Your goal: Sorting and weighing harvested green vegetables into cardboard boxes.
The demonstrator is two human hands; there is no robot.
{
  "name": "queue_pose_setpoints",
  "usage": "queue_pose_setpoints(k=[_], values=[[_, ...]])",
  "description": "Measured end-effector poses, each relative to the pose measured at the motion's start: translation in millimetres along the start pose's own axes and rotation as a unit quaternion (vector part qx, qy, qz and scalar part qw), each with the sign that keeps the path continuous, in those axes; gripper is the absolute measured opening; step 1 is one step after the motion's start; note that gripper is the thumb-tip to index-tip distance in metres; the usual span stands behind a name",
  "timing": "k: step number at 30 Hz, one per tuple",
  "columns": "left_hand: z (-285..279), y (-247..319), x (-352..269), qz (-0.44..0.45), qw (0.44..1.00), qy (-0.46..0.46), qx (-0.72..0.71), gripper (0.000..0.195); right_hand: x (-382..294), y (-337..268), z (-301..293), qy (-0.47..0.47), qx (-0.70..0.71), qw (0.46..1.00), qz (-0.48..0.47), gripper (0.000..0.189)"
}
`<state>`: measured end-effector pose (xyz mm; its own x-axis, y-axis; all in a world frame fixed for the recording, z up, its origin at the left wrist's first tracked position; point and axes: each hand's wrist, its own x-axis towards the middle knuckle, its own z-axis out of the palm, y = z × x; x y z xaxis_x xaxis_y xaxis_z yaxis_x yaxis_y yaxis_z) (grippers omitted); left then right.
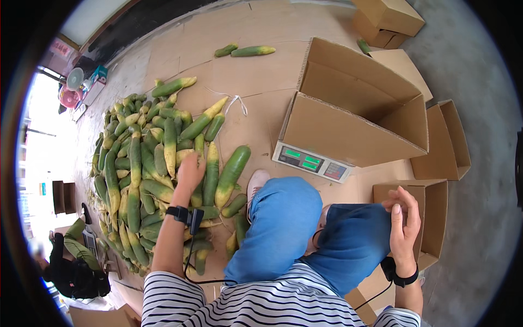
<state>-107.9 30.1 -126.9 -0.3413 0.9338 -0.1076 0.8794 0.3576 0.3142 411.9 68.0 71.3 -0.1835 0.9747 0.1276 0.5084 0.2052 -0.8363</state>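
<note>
Green radishes with pale yellow tips (135,159) lie in a large heap at my left. My left hand (191,169) reaches onto the heap's near side, over a radish; its fingertips are partly hidden, so its hold is unclear. Beside it lie a long upright radish (211,175) and a thick one (233,175). My right hand (403,216) is raised by my right knee with its fingers apart, holding nothing. Ahead of me, an open cardboard box (355,126) stands on a digital scale (312,162) with lit green displays.
Cardboard sheets (253,81) cover the floor. Two radishes (253,51) lie farther ahead. More cardboard boxes (441,139) stand at the right, and others (386,20) at the top right. A white string (237,98) lies by the heap. Another person (75,269) sits at the lower left.
</note>
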Motion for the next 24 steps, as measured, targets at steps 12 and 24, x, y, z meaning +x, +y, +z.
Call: queue_pose_setpoints(k=[12, 24], values=[[58.1, -72.8, -58.6, -0.152, 0.978, 0.110, 0.087, 0.032, 7.8, -2.8, 9.1, -0.037, -0.168, 0.984, -0.037, 0.038], [33.0, -124.0, 41.8, -0.305, 0.940, 0.048, 0.148, 0.054, 10.0, -9.2, 9.9, -0.058, -0.210, 0.975, -0.049, 0.029]])
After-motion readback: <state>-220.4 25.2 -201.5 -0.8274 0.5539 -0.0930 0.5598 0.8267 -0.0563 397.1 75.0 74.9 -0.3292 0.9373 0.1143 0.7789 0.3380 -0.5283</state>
